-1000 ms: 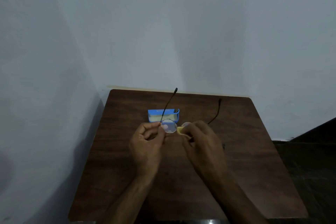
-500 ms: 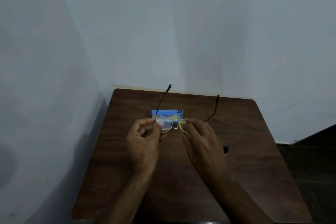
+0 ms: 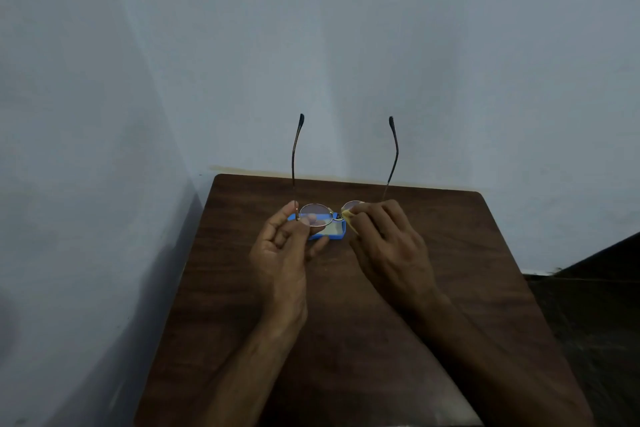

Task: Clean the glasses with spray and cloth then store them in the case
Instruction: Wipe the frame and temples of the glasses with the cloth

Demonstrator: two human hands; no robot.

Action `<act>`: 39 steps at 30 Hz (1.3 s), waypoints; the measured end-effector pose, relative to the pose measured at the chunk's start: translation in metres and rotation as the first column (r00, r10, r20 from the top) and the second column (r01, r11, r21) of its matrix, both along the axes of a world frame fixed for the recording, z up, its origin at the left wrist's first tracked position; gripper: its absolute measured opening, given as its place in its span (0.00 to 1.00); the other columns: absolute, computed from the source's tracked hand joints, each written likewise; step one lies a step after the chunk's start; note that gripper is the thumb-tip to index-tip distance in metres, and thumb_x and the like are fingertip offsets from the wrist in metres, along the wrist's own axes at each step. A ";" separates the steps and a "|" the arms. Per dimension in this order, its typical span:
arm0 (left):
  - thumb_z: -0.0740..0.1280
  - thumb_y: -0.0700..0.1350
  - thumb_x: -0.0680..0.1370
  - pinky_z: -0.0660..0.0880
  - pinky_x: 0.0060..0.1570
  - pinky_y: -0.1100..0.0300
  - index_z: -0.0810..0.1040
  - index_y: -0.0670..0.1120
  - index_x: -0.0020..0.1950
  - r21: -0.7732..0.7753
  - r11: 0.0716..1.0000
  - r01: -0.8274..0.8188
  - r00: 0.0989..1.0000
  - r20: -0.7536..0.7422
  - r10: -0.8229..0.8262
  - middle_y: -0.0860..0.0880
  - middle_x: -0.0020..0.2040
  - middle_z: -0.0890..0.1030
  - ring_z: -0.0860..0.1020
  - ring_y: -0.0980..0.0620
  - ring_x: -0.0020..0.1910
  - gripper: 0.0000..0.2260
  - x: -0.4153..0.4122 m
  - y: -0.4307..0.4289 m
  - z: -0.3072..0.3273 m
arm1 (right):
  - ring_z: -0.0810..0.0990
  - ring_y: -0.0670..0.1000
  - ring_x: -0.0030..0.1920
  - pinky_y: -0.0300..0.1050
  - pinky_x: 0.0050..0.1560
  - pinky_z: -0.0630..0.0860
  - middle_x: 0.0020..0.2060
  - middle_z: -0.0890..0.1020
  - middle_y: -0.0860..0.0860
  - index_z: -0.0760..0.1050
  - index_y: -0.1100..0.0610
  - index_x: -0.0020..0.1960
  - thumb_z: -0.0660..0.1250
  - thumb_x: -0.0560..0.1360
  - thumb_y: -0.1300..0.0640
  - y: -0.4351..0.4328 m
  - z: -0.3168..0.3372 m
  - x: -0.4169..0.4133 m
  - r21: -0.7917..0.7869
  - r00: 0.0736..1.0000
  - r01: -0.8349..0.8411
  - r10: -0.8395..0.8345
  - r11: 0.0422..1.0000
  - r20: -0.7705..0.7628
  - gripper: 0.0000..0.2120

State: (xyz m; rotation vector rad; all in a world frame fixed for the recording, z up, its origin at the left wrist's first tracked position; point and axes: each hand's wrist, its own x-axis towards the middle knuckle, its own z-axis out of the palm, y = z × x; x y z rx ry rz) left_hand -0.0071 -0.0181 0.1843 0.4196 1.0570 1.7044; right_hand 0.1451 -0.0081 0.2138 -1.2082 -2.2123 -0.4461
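- We are pinching the glasses point(image 3: 315, 213) at their nine o'clock rim corner with the left hand point(image 3: 282, 253), thumb and forefinger curled on the frame, above the tabletop point(image 3: 450, 253).
- At three o'clock, our right hand point(image 3: 388, 246) is grasping the yellow cloth point(image 3: 349, 218) around the right lens. In our judgement, light circular strokes are suiting this thin wire frame best.
- Just beyond, at twelve o'clock, the blue case point(image 3: 332, 234) is lying beneath the lenses. Its small round emblem is proving unreadable.
- Farther out, both temples are pointing unfolded toward twelve o'clock.
- We are finding no legible writing.
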 end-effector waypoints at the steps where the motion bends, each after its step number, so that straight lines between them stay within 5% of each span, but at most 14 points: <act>1: 0.75 0.37 0.78 0.86 0.42 0.58 0.82 0.44 0.66 0.006 1.000 0.012 0.999 0.031 -0.012 0.44 0.55 0.89 0.89 0.43 0.53 0.17 0.002 0.000 0.002 | 0.81 0.58 0.46 0.51 0.39 0.80 0.52 0.84 0.59 0.82 0.64 0.52 0.74 0.75 0.67 0.002 0.001 0.001 0.024 1.000 -0.007 0.007 1.000 -0.004 0.06; 5: 0.76 0.44 0.74 0.86 0.47 0.56 0.84 0.40 0.62 0.046 0.993 0.111 0.989 0.095 -0.115 0.41 0.55 0.89 0.88 0.44 0.55 0.18 0.016 -0.006 0.007 | 0.79 0.58 0.45 0.51 0.39 0.79 0.50 0.84 0.58 0.82 0.64 0.49 0.71 0.79 0.65 0.005 0.007 0.000 0.107 0.999 -0.033 0.037 0.994 -0.035 0.02; 12: 0.73 0.39 0.80 0.84 0.44 0.62 0.89 0.46 0.52 0.063 0.995 0.084 0.996 -0.029 -0.082 0.44 0.50 0.90 0.89 0.48 0.49 0.06 0.027 -0.008 0.006 | 0.77 0.55 0.46 0.47 0.42 0.77 0.52 0.84 0.56 0.81 0.62 0.48 0.66 0.83 0.63 -0.006 0.003 -0.008 0.093 0.995 -0.039 0.048 0.995 -0.092 0.07; 19: 0.75 0.41 0.78 0.86 0.48 0.57 0.89 0.49 0.52 0.079 0.995 0.060 0.981 -0.187 -0.044 0.46 0.48 0.90 0.89 0.47 0.49 0.06 0.025 -0.012 -0.006 | 0.80 0.56 0.52 0.48 0.49 0.80 0.57 0.84 0.55 0.83 0.61 0.52 0.71 0.79 0.61 -0.016 0.001 -0.009 -0.095 0.986 0.060 -0.074 0.994 -0.151 0.04; 27: 0.76 0.40 0.79 0.87 0.51 0.48 0.88 0.45 0.53 0.087 0.996 0.031 0.926 -0.378 0.004 0.49 0.45 0.90 0.89 0.49 0.46 0.05 0.019 -0.009 -0.016 | 0.81 0.52 0.44 0.45 0.39 0.76 0.47 0.83 0.47 0.78 0.53 0.51 0.74 0.76 0.60 -0.023 0.007 -0.027 -0.307 0.908 0.115 -0.226 0.945 -0.353 0.07; 32: 0.75 0.50 0.77 0.86 0.49 0.49 0.88 0.50 0.54 0.146 0.987 0.063 0.852 -0.523 0.023 0.52 0.46 0.90 0.89 0.52 0.47 0.07 0.024 -0.016 -0.018 | 0.82 0.56 0.58 0.48 0.50 0.80 0.64 0.81 0.55 0.79 0.59 0.66 0.74 0.76 0.63 -0.013 0.012 -0.021 -0.376 0.910 0.192 -0.308 0.907 -0.277 0.19; 39: 0.75 0.47 0.78 0.86 0.48 0.55 0.87 0.50 0.54 0.153 0.988 0.019 0.824 -0.562 0.071 0.53 0.45 0.90 0.89 0.55 0.46 0.06 0.023 -0.013 -0.018 | 0.82 0.52 0.51 0.44 0.47 0.76 0.54 0.84 0.50 0.83 0.56 0.54 0.72 0.78 0.60 -0.017 0.013 -0.020 -0.383 0.922 0.125 -0.250 0.915 -0.296 0.05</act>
